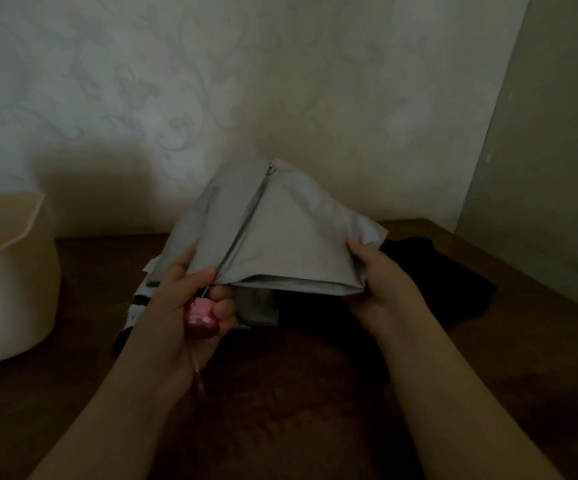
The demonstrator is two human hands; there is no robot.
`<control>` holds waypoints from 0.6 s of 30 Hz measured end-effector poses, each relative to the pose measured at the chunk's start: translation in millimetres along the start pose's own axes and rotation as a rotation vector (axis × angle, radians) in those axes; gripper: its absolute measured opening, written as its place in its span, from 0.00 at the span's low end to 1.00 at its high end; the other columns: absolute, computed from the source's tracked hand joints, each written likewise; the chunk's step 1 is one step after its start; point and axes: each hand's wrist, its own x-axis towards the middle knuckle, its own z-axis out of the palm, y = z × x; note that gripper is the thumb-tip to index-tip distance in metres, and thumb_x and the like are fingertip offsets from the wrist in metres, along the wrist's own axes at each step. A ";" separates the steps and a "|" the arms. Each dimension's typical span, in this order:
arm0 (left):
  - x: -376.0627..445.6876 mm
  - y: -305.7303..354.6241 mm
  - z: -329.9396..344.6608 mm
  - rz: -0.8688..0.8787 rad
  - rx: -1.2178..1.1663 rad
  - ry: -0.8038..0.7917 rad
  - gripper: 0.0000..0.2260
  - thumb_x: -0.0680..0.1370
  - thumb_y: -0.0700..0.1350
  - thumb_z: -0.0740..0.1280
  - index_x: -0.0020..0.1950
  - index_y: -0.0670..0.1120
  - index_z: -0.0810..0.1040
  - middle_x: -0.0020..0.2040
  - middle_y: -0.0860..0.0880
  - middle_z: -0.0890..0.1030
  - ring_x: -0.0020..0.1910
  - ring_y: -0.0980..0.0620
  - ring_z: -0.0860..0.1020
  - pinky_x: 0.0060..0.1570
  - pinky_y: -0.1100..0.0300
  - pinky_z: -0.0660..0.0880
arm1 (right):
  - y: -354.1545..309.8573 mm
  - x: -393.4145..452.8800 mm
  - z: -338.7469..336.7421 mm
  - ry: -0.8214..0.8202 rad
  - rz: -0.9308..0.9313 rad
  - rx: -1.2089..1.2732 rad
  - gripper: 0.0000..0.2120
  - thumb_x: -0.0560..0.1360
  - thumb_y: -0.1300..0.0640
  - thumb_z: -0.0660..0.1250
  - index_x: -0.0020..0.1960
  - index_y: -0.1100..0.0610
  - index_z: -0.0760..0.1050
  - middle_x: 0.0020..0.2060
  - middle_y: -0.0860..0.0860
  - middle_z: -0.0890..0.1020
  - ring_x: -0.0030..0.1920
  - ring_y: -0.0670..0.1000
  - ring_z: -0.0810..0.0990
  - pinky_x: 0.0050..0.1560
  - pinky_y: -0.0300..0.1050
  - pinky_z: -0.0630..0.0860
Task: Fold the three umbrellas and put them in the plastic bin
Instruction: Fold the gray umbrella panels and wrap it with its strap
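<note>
A grey umbrella (280,233) with a pink-red handle (201,318) is held above the table, its canopy collapsed but loose. My left hand (180,296) grips the handle and the fabric near a rib. My right hand (381,282) pinches the outer edge of a canopy panel. A black umbrella (446,275) lies on the table behind my right hand. A third, pale patterned umbrella (142,292) shows only partly under my left hand. The cream plastic bin (7,271) stands at the left edge.
The wooden table (280,393) runs to a patterned wall (211,81) at the back. A pale panel (540,150) stands at the right. The room is dim.
</note>
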 end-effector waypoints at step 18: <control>7.4 -1.9 -11.7 0.144 0.174 0.112 0.20 0.78 0.35 0.59 0.65 0.53 0.68 0.22 0.49 0.71 0.19 0.54 0.69 0.18 0.63 0.68 | 3.5 -19.3 4.8 0.107 -0.294 -0.529 0.13 0.81 0.53 0.59 0.40 0.57 0.72 0.20 0.48 0.73 0.18 0.40 0.68 0.20 0.33 0.66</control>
